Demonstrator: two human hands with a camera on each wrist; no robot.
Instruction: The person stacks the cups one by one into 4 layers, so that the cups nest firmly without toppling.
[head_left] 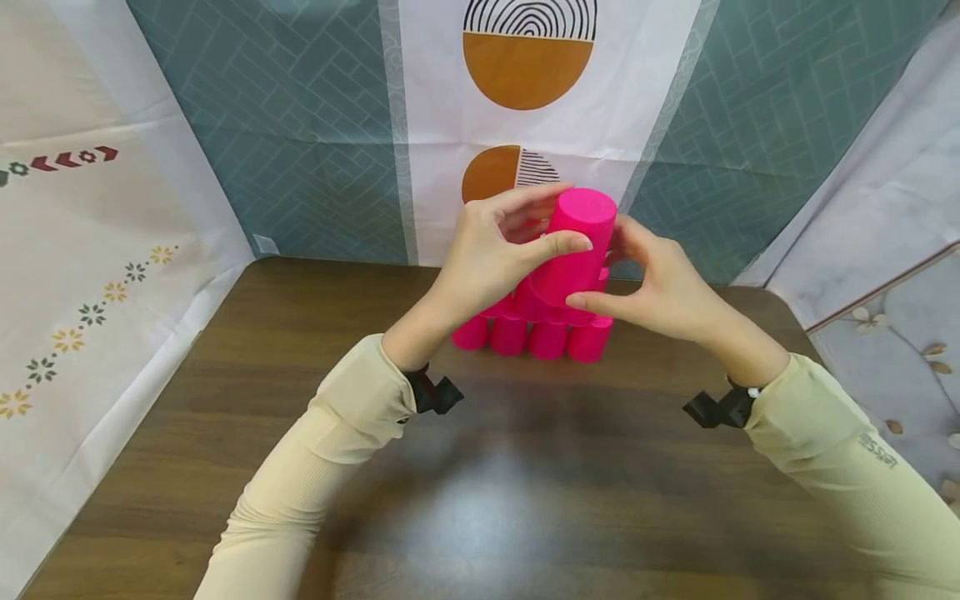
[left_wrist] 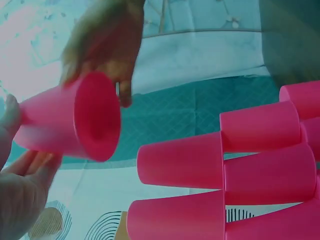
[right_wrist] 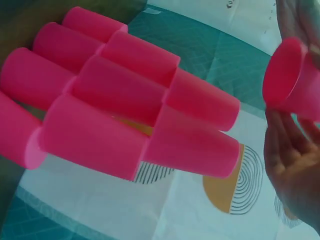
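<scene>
A pink cup [head_left: 573, 254], mouth down, is held above a stack of pink cups. My left hand [head_left: 487, 250] grips it from the left, thumb in front and fingers behind. On the other side my right hand [head_left: 663, 287] has its thumb near the lower rim and its fingers curled behind the cup. In the left wrist view the right hand [left_wrist: 105, 47] is blurred at the cup's side. The stacked cups [left_wrist: 270, 175] stand mouth down in narrowing rows, with two cups [right_wrist: 195, 140] side by side in the uppermost row. The hands partly hide this stack in the head view.
The stack stands on a brown wooden table [head_left: 360, 517], near its back edge. Behind hangs a patterned cloth [head_left: 300, 167] in green and white. Pale printed cloths [head_left: 97, 350] border the left side, and a marbled panel [head_left: 892, 350] borders the right.
</scene>
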